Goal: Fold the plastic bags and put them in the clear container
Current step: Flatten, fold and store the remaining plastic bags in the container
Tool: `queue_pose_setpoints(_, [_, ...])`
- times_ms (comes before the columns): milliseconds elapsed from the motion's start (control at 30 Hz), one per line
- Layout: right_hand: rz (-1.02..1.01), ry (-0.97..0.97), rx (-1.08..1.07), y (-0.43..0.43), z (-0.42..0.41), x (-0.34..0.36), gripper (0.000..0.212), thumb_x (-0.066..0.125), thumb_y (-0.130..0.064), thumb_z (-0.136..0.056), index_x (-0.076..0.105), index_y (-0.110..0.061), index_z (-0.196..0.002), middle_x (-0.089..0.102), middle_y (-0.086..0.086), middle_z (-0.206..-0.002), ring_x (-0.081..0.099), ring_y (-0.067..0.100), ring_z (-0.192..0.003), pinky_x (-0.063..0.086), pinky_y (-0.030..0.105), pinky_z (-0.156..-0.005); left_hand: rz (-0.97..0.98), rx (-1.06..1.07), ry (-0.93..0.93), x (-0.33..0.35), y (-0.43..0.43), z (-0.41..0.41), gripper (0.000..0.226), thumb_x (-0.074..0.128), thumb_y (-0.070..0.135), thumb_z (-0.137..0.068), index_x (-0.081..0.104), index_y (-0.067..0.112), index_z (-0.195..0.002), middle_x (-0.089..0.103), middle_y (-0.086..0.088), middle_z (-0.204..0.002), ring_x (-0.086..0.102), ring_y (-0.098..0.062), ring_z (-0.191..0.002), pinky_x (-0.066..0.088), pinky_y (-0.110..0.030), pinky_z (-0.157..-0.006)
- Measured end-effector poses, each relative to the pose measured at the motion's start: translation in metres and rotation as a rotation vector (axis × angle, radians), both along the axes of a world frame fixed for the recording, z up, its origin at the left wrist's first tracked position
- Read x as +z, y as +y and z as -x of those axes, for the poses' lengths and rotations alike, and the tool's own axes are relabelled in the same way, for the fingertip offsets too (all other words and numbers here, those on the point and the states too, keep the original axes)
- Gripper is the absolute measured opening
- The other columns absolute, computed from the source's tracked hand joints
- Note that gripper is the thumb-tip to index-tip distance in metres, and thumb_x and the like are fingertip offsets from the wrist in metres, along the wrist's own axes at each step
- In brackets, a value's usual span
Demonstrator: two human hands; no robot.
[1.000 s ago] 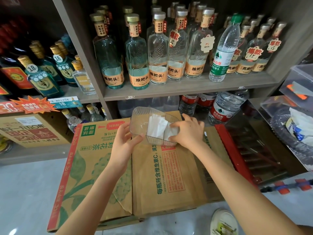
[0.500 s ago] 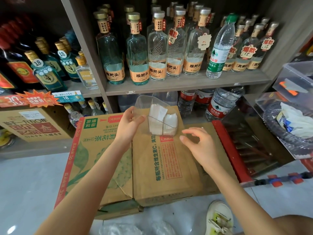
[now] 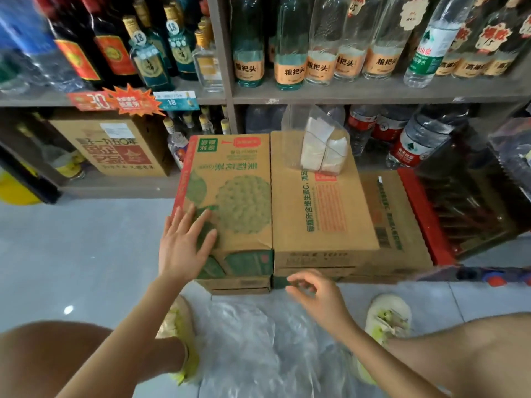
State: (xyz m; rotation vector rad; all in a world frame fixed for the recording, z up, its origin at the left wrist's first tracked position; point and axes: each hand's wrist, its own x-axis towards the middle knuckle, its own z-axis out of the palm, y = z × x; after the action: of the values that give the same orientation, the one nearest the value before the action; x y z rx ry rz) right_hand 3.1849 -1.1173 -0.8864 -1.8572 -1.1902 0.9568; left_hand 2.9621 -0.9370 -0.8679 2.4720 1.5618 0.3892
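Sitting on carton (image 3: pixel 321 222), clear container (image 3: pixel 290 139) of folded bags (image 3: pixel 317 149)

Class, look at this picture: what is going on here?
A person faces shop shelves. The clear container, with folded bags inside, stands on the brown box, untouched. The left hand lies open over the green-printed box; the right hand, loosely curled and empty, hovers above loose plastic bags on the floor.
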Motion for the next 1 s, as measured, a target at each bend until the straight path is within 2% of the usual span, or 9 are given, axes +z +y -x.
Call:
queue_pose_setpoints(33, [0.083,-0.028,0.033,-0.004,0.004,-0.016,0.013,0.071,-0.023,-0.085,0.065,-0.031,-0.094,0.058,-0.021,-0.093,0.055,0.001,-0.085,0.039,0.014,-0.072,-0.010,-0.024,0.037,-0.005,-0.001,0.003,0.069,0.022,0.059,-0.092,0.049,0.019,-0.140,0.039,-0.015,-0.150,0.027,-0.038,-0.142,0.018,-0.049,-0.117])
queue_pose_setpoints(100, [0.243,-0.083,0.088,-0.012,0.010,-0.047,0.026,0.069,-0.032,-0.086,0.064,-0.024,-0.111,0.058,-0.018,-0.102,0.053,0.002,-0.093,0.036,0.015,-0.075,-0.054,-0.040,0.071,-0.013,-0.002,0.005,0.067,0.018,0.057,-0.095,0.045,0.020,-0.143,0.035,-0.013,-0.152,0.024,-0.036,-0.144,0.017,-0.046,-0.118])
queue_pose_setpoints(200, [0.463,-0.135,0.107,-0.021,0.018,-0.088,0.045,0.068,-0.039,-0.086,0.058,-0.019,-0.125,0.059,-0.006,-0.121,0.055,0.009,-0.112,0.032,0.015,-0.076,-0.169,-0.005,0.032,-0.024,-0.002,0.002,0.057,0.026,0.049,-0.097,0.051,0.020,-0.139,0.042,-0.013,-0.148,0.032,-0.035,-0.141,0.024,-0.045,-0.116])
queue_pose_setpoints(300, [0.592,-0.162,0.140,-0.026,0.029,-0.127,0.053,0.067,-0.043,-0.085,0.055,-0.017,-0.129,0.058,0.000,-0.128,0.054,0.013,-0.117,0.037,0.019,-0.081,-0.361,0.026,-0.088,-0.041,0.001,-0.003,0.045,0.038,0.037,-0.095,0.063,0.019,-0.129,0.055,-0.013,-0.138,0.047,-0.035,-0.131,0.037,-0.045,-0.109])
queue_pose_setpoints(400, [0.693,-0.172,0.201,-0.026,0.044,-0.156,0.055,0.067,-0.045,-0.085,0.053,-0.018,-0.131,0.058,0.001,-0.130,0.055,0.016,-0.117,0.036,0.020,-0.079,-0.524,0.033,-0.158,-0.054,0.007,-0.006,0.043,0.037,0.034,-0.095,0.069,0.020,-0.121,0.061,-0.011,-0.130,0.056,-0.032,-0.123,0.045,-0.043,-0.101])
queue_pose_setpoints(533, [0.839,-0.403,0.331,-0.022,0.066,-0.190,0.054,0.060,-0.057,-0.084,0.055,-0.025,-0.127,0.056,-0.001,-0.133,0.048,0.022,-0.123,0.035,0.029,-0.096,-0.688,0.011,-0.167,-0.064,0.013,-0.004,0.043,0.037,0.033,-0.094,0.071,0.019,-0.117,0.065,-0.010,-0.125,0.060,-0.031,-0.118,0.046,-0.038,-0.100])
queue_pose_setpoints(633, [0.960,-0.518,0.366,-0.020,0.077,-0.211,0.056,0.058,-0.061,-0.083,0.059,-0.023,-0.123,0.043,0.004,-0.145,0.039,0.025,-0.130,0.030,0.036,-0.104,-0.742,0.011,-0.155,-0.067,0.016,-0.004,0.044,0.037,0.033,-0.094,0.071,0.018,-0.116,0.065,-0.011,-0.124,0.061,-0.031,-0.116,0.048,-0.039,-0.097])
queue_pose_setpoints(833, [0.864,-0.632,0.366,-0.017,0.084,-0.221,0.026,0.052,-0.032,-0.092,0.068,-0.029,-0.111,0.056,-0.002,-0.127,0.045,0.021,-0.120,0.032,0.031,-0.097,-0.758,0.013,-0.166,-0.066,0.018,-0.005,0.045,0.036,0.034,-0.093,0.072,0.017,-0.114,0.066,-0.011,-0.122,0.062,-0.031,-0.115,0.051,-0.041,-0.091])
queue_pose_setpoints(1000, [0.647,-0.535,0.296,-0.003,0.070,-0.185,0.016,0.055,-0.023,-0.089,0.070,-0.023,-0.095,0.063,-0.002,-0.111,0.055,0.020,-0.105,0.032,0.025,-0.079,-0.739,0.006,-0.181,-0.063,0.017,-0.005,0.044,0.037,0.034,-0.094,0.072,0.018,-0.114,0.066,-0.010,-0.122,0.061,-0.030,-0.116,0.050,-0.041,-0.093])
